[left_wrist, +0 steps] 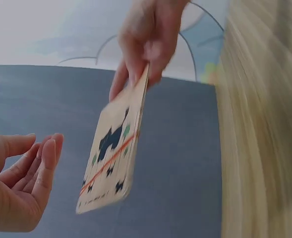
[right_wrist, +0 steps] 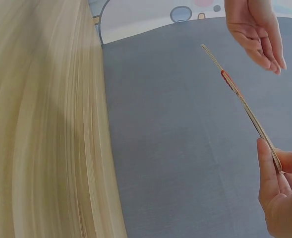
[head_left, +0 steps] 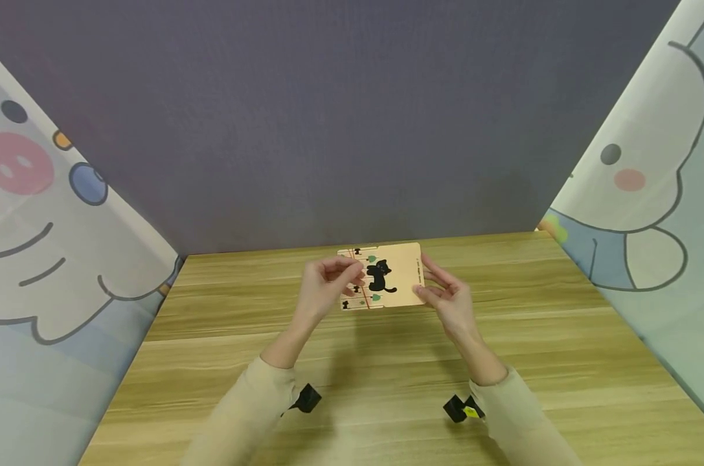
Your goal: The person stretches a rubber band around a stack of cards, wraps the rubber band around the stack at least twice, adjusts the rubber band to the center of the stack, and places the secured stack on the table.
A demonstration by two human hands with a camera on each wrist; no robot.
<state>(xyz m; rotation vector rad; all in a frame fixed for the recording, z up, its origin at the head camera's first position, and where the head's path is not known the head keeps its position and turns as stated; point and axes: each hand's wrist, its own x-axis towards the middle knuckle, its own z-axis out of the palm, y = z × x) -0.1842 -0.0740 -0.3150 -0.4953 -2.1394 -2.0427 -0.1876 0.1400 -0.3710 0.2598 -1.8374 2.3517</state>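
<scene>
My right hand (head_left: 453,304) pinches one end of a thin cream booklet (head_left: 404,277) between thumb and fingers, holding it above the table. A black cat, green leaves and small dark figures decorate its face, and a red line crosses one end. Seen edge-on in the right wrist view, the booklet (right_wrist: 252,116) shows thin layers and a red band around them. My left hand (head_left: 322,288) hovers by the patterned end with its fingers loosely bent. In the left wrist view, a gap separates the left hand (left_wrist: 24,183) from the booklet (left_wrist: 111,153).
Below the hands lies a wood-grain table (head_left: 386,388). A dark grey panel (head_left: 352,129) rises behind it. Cartoon-printed curtains (head_left: 48,259) flank both sides. Black camera mounts (head_left: 309,398) show at each wrist.
</scene>
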